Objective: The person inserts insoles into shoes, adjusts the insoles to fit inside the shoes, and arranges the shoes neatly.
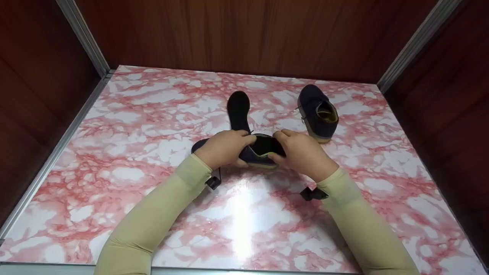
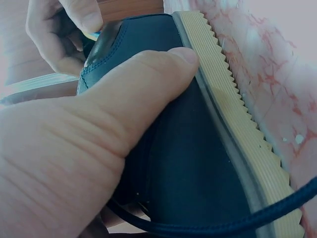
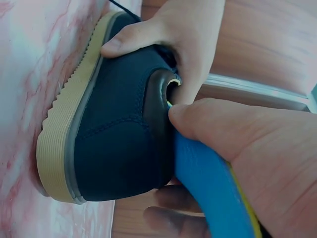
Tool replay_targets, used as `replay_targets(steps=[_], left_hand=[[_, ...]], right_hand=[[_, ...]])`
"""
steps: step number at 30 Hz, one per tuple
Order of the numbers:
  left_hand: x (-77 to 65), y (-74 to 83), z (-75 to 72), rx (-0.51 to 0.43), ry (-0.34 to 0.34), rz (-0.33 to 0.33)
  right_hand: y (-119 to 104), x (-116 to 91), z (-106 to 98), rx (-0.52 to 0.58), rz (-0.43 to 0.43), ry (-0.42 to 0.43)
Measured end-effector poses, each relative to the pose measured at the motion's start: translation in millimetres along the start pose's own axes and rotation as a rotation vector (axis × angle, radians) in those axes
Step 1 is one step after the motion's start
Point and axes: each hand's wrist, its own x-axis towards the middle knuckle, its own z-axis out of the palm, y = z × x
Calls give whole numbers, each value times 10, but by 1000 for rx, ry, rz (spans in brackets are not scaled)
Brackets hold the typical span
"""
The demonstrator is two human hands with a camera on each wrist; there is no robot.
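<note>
A dark navy shoe with a ribbed tan sole lies on the table, its toe to the left. My left hand grips it around the middle, thumb pressed on its near side just above the sole. My right hand pinches an insole at the shoe's heel opening. The insole is blue underneath with a yellow edge, and black on top in the head view. One end sits inside the opening; how deep it reaches is hidden. A dark lace hangs loose from the shoe.
Just beyond the shoe, a second black insole lies flat. The matching navy shoe stands upright at the back right. Brown wood panels border the red-and-white marbled table at the back and sides.
</note>
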Motion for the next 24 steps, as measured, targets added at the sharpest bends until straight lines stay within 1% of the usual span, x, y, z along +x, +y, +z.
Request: replay_targets(steps=[5,8,12,17,20,24], left_hand=[[-8,-8,36,3,-3,8],[-1,-10,31,0,-4,3],[8,-10,12,5,-1,-1],[7,-10,1,12,0,6],[5,-15,6,18,4,9],[4,-22,18,18,7,9]], right_hand=[[14,-5,74,23,57,-113],[6,-2,90,22,72,-155],[17,-2,53,23,81,-193],[66,-16,-54,51,111,-258],[88,-22,-105,69,121,-262],[100,-24,-120,63,79,-186]])
